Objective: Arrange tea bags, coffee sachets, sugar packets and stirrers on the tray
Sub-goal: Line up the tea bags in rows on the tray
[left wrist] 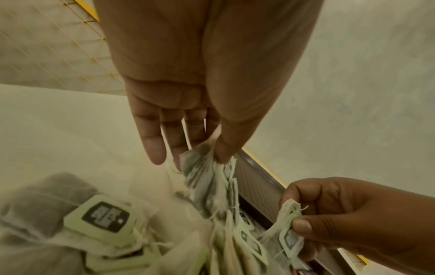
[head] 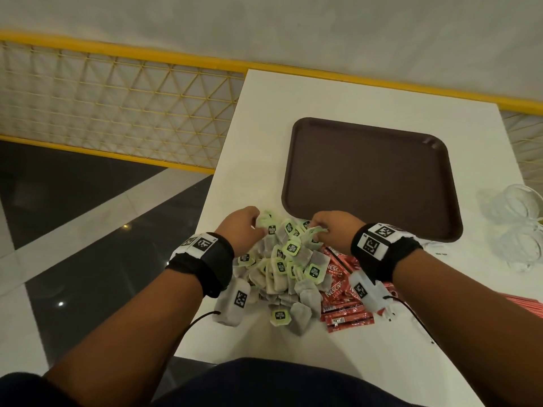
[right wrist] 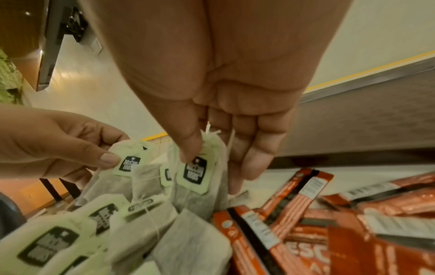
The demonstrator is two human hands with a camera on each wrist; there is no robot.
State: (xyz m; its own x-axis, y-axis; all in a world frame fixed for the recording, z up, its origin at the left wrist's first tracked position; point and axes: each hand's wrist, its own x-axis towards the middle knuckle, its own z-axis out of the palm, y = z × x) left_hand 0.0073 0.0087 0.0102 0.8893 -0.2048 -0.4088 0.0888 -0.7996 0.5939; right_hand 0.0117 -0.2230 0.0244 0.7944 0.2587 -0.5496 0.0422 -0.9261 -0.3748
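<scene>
Pinching tea bags in both hands, you are working at the far edge of the pile: your left hand (head: 242,227) is nipping the top of a bunched cluster between thumb and fingers, while your right hand (head: 338,229) is holding one bag by its upper edge and green tag, thumb pressing against curled fingers. Both clusters are hanging from your fingertips, their lower ends trailing into the heap. Tea bags (head: 286,268) are lying in a loose mound on the white table (head: 367,345), between your wrists and just in front of the brown tray (head: 370,177), which is sitting farther back with nothing showing on it. Red coffee sachets (head: 342,301) are lying in a heap touching the right side of the tea bags, partly under your right wrist. Clear plastic wrapping (head: 517,227) is lying near the table's right edge, beside the tray. Behind the table, a yellow mesh railing (head: 117,98) is running along the wall.
</scene>
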